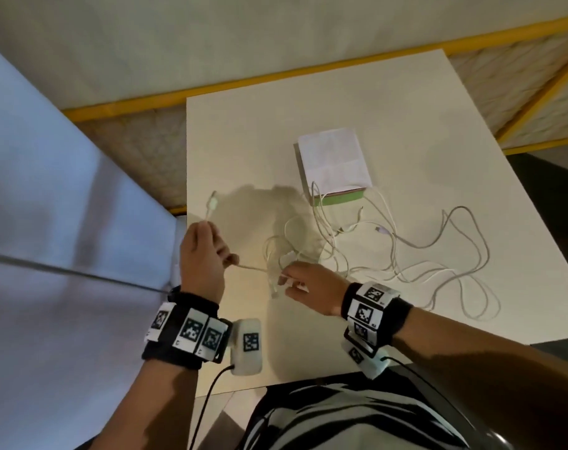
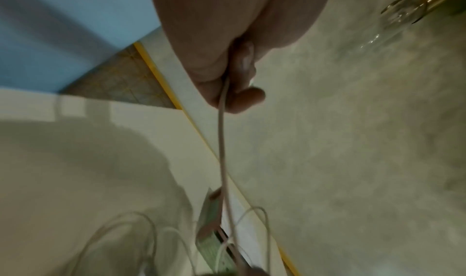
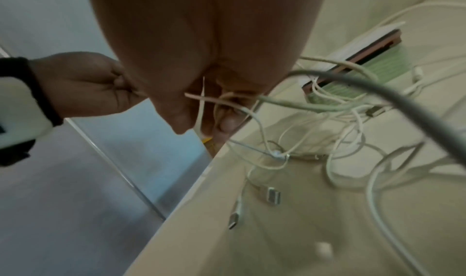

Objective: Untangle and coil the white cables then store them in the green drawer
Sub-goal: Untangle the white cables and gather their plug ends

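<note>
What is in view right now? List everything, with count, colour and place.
Table: one, white, in front of the person, carrying everything below.
Drawer unit: one, white top, green front, mid-table; loops of cable lie against its front.
Tangled cables: several, exact count unclear, white and grey, sprawled from the drawer unit toward the table's right edge and near the hands.
Held cable: one, white, stretched between both hands; its plug end sticks up past the left hand.
Loose plugs: at least two, white and metal, on the table near the right hand.
Wrist bands: two, black with marker tags, one on each wrist.
Left hand: grips the held cable.
Right hand: pinches the held cable at the tangle.
</note>
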{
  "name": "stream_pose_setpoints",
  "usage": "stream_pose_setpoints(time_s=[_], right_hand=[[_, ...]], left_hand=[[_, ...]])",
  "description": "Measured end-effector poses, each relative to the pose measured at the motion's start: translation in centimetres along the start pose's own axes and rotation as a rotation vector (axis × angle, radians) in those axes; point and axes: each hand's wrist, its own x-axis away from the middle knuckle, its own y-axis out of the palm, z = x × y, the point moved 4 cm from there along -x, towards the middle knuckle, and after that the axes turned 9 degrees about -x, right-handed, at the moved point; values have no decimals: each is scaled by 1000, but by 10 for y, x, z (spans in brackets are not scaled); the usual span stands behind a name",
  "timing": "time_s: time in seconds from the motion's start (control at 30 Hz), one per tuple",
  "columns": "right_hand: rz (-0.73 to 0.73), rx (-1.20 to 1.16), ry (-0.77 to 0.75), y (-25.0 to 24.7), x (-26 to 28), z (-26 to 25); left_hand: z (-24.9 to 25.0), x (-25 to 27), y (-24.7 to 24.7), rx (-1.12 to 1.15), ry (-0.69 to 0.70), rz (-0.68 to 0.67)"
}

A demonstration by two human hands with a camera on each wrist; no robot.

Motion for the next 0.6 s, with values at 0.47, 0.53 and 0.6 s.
stream_pose_setpoints(time_s=[0.47,0.53,0.6], right_hand=[[406,244,385,-50,18,78],[458,355,322,-49,17,61],[416,481,168,-35,13,31]], left_hand=[[7,-63,-111,137,-68,242],[3,-57,-105,82,-76,205],[-4,-52,-96,82,-94,165]])
